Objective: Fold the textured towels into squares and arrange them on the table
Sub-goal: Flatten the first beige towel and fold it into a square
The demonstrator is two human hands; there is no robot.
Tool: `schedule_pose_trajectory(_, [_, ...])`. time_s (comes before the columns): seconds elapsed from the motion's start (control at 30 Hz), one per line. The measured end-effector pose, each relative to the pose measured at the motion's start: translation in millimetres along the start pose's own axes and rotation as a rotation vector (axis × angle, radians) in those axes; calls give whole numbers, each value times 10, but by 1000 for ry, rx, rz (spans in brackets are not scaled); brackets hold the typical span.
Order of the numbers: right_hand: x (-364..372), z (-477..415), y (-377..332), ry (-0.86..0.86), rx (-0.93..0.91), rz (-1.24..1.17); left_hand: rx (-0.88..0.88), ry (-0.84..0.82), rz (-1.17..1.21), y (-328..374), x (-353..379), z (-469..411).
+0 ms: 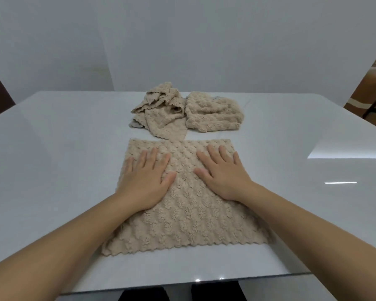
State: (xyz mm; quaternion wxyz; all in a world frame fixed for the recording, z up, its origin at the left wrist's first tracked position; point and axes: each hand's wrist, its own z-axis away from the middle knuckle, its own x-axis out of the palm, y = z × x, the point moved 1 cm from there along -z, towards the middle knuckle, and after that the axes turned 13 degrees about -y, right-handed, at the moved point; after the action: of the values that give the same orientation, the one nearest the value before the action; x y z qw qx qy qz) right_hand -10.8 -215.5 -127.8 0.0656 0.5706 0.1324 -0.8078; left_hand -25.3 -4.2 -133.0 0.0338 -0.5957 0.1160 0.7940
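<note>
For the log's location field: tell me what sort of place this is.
Probably a room in a home, perhaps a dining area, or a plain workroom. A glossy white table stands before a bare white wall, beige towels lie on it, and cardboard boxes sit at the right edge.

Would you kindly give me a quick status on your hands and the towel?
Both open: left hand, right hand flat on near towel. It lies spread on table. Behind, rumpled towel, tip touching its far edge; bunched towel beside.
</note>
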Motion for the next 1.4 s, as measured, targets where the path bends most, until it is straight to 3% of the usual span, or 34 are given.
schedule_pose_trajectory(0.1, [7,141,-12,45,-46,-26,64,171,53,50,-17,176])
schedule_pose_trajectory(0.2, [-15,363,-24,235,-214,-85,372,399,21,51,-109,423])
schedule_pose_trajectory(0.3, [-20,672,-72,383,-406,-130,622,311,25,7,-115,727])
schedule_pose_trajectory(0.43, [10,996,-243,169,-495,-160,726,141,-107,23,-51,966])
schedule_pose_trajectory(0.53, [103,1059,-334,151,-487,20,679,211,-147,54,-65,957])
schedule_pose_trajectory(0.7, [76,939,-126,287,-338,48,423,210,23,-36,-154,900])
schedule_pose_trajectory(0.8, [-14,901,70,219,-255,-104,324,150,79,-213,-212,876])
schedule_pose_trajectory(0.93, [-211,909,230,212,-322,-441,264,159,499,-456,-285,848])
schedule_pose_trajectory(1.07, [-329,890,370,229,-292,-693,284,74,723,-544,-341,833])
schedule_pose_trajectory(1.2, [-362,764,484,145,-215,-882,203,142,970,-596,-364,710])
schedule_pose_trajectory(1.3, [-371,554,485,178,-155,-940,104,227,996,-604,-390,545])
schedule_pose_trajectory(1.4, [-400,289,470,318,-51,-787,-1,326,809,-612,-428,356])
